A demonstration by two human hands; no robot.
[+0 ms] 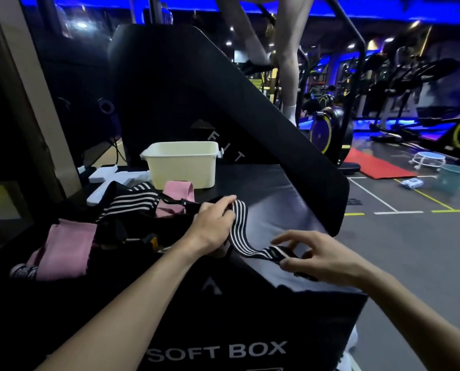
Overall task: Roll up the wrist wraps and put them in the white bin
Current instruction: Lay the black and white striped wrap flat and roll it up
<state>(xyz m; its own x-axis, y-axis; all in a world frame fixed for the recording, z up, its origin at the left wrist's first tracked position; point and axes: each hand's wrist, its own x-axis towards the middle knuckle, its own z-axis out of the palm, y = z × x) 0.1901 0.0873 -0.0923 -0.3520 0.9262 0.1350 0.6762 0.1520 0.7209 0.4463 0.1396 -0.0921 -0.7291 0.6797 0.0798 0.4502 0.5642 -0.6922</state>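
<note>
Nearest the bottom of the frame is the black padded box (pixel 223 330) with "SOFT BOX" printed on its front, and both bare forearms reach over it. At lower right the right hand (pixel 322 259) pinches the near end of a black-and-white striped wrist wrap (pixel 241 231) between thumb and fingertips, index finger lifted. The wrap runs up and to the left across the box top to the left hand (pixel 214 224), near the middle of the frame, whose fingers are curled round its far end. The strap sags slightly between the two hands and is unrolled.

To the left of the hands, in the lower left, a pink wrap (pixel 65 250) lies flat on the box top with a patterned bit of cloth at its near end. Behind it sits a tangle: a second striped wrap (pixel 132 200), black straps, and another pink wrap (pixel 176 198) just in front of the bin.

The white bin (pixel 183 163) stands beyond the pile, centre of the frame, upright; its inside is not visible from here. A tall black pad (pixel 196 89) leans behind it. In the upper right, dim exercise machines and a red mat (pixel 376 167) sit on the gym floor under blue light.
</note>
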